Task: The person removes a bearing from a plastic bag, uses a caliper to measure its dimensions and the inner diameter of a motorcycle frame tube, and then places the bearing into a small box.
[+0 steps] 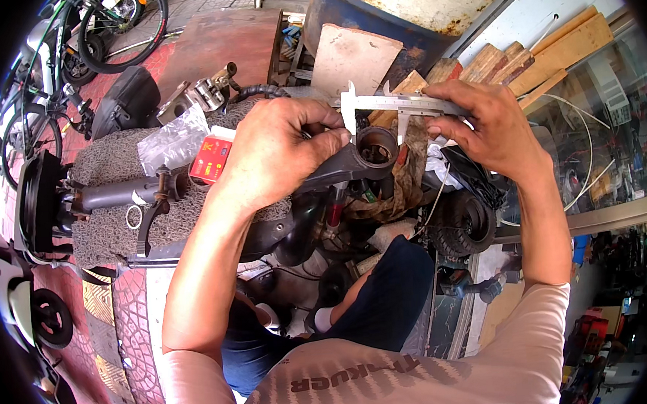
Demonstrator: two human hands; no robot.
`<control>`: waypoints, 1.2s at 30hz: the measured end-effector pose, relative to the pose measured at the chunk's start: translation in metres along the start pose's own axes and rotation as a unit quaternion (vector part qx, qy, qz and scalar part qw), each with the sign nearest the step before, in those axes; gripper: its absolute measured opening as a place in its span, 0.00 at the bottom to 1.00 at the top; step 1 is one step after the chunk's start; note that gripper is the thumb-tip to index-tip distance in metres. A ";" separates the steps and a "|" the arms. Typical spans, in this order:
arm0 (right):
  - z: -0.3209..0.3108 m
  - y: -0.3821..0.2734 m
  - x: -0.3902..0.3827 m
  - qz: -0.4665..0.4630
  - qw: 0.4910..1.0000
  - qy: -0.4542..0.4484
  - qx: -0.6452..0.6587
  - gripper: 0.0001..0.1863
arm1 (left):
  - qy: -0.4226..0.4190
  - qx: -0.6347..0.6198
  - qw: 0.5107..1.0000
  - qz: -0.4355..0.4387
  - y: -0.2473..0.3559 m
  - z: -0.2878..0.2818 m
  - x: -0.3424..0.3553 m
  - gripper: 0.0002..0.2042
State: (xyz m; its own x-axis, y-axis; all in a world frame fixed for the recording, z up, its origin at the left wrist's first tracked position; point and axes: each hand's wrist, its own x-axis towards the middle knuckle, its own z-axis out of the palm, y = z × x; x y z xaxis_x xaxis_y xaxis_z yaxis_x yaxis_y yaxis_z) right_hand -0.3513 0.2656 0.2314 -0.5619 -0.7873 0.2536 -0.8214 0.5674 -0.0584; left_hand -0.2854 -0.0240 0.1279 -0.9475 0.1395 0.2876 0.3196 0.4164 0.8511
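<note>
Left hand [278,149] and right hand [492,124] pinch a silver caliper [410,105], its right end hidden within the right grip.

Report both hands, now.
Left hand: closed, thumb and forefinger at one end of a vernier caliper.
Right hand: closed, holding the caliper's beam near the other end.

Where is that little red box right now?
In the head view, the red box sits left of centre on the grey mat, beside a clear plastic bag, just left of the left hand.
</note>
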 end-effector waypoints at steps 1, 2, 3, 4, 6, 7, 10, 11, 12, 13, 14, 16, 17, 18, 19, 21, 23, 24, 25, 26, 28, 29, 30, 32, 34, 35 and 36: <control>-0.001 0.000 0.001 -0.002 1.000 -0.003 -0.005 0.20 | -0.003 -0.002 1.000 -0.002 0.000 0.000 0.000 0.08; 0.000 0.001 0.001 -0.004 1.000 -0.001 -0.003 0.20 | -0.005 -0.003 1.000 -0.003 0.001 -0.001 0.000 0.08; 0.000 0.002 0.000 -0.005 1.000 0.001 -0.002 0.20 | -0.008 -0.005 1.000 -0.005 0.001 -0.001 0.000 0.08; 0.001 0.003 0.000 -0.007 1.000 0.002 0.001 0.20 | -0.008 -0.003 1.000 -0.006 0.001 -0.001 0.000 0.08; 0.002 0.004 -0.001 -0.005 1.000 0.001 0.010 0.20 | -0.008 0.001 1.000 -0.007 0.001 -0.001 0.000 0.08; 0.002 0.004 -0.001 -0.003 1.000 0.000 0.014 0.20 | -0.008 0.003 1.000 -0.005 0.001 -0.001 0.000 0.08; 0.003 0.004 -0.002 -0.010 1.000 0.007 0.017 0.20 | -0.007 0.009 1.000 0.003 0.000 -0.001 0.000 0.08; 0.003 0.003 -0.002 -0.007 1.000 0.008 0.017 0.20 | -0.005 0.012 1.000 0.007 -0.001 -0.001 0.000 0.08; 0.003 0.002 -0.002 -0.004 1.000 0.008 0.017 0.20 | -0.002 0.015 1.000 0.011 -0.001 -0.001 -0.001 0.08; 0.002 0.001 -0.002 -0.001 1.000 0.008 0.017 0.20 | -0.005 0.015 1.000 0.008 -0.001 -0.001 0.000 0.08; 0.003 0.002 -0.003 -0.004 1.000 0.010 0.014 0.20 | -0.008 0.015 1.000 0.005 0.001 -0.001 0.000 0.08; 0.004 0.004 -0.004 -0.011 1.000 0.016 0.009 0.20 | -0.012 0.013 1.000 -0.002 0.002 -0.001 0.000 0.07; 0.004 0.003 -0.004 -0.010 1.000 0.015 0.010 0.20 | -0.013 0.010 1.000 -0.006 0.002 -0.001 0.000 0.07; 0.003 0.002 -0.004 -0.008 1.000 0.014 0.011 0.20 | -0.014 0.006 1.000 -0.010 0.002 -0.001 0.000 0.07; 0.003 0.002 -0.004 -0.007 1.000 0.013 0.013 0.20 | -0.013 0.009 1.000 -0.010 0.001 -0.001 0.000 0.08; 0.005 0.002 -0.004 -0.010 1.000 0.021 0.015 0.20 | -0.011 0.013 1.000 -0.008 0.001 -0.001 -0.001 0.08; 0.005 0.003 -0.005 -0.012 1.000 0.024 0.014 0.20 | -0.014 0.009 1.000 -0.014 0.003 -0.001 0.000 0.08; 0.005 0.004 -0.006 -0.013 1.000 0.023 0.012 0.20 | -0.016 0.006 1.000 -0.017 0.004 -0.001 0.000 0.08; 0.006 0.005 -0.006 -0.014 1.000 0.022 0.010 0.20 | -0.016 0.011 1.000 -0.018 0.004 -0.001 0.000 0.08; 0.006 0.005 -0.005 -0.018 0.999 0.025 0.011 0.20 | -0.016 0.015 1.000 -0.019 0.005 -0.002 0.000 0.08; 0.006 0.005 -0.004 -0.024 0.999 0.031 0.014 0.21 | -0.014 0.018 1.000 -0.019 0.005 -0.002 -0.001 0.08; 0.005 0.005 -0.004 -0.020 0.999 0.028 0.014 0.21 | -0.012 0.017 1.000 -0.017 0.003 -0.001 -0.001 0.08; 0.005 0.004 -0.004 -0.015 0.999 0.026 0.015 0.21 | -0.009 0.015 1.000 -0.016 0.003 -0.001 -0.001 0.08; 0.005 0.003 -0.004 -0.011 0.999 0.028 0.015 0.21 | -0.009 0.014 1.000 -0.014 0.002 0.000 -0.001 0.08; 0.006 0.004 -0.005 -0.011 0.999 0.037 0.012 0.21 | -0.009 0.014 1.000 -0.012 0.001 0.000 -0.001 0.08; 0.006 0.004 -0.005 -0.006 0.999 0.029 0.012 0.21 | -0.008 0.014 1.000 -0.010 0.000 0.000 -0.001 0.08; 0.005 0.004 -0.006 -0.002 1.000 0.021 0.012 0.22 | -0.008 0.014 1.000 -0.009 0.000 0.000 -0.001 0.08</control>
State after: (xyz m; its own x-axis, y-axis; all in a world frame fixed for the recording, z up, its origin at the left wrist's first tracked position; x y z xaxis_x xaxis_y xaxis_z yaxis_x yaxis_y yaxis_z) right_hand -0.3517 0.2716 0.2247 -0.5552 -0.7779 0.2942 -0.8255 0.5585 -0.0812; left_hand -0.2841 -0.0240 0.1273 -0.9531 0.1463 0.2650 0.3027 0.4438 0.8435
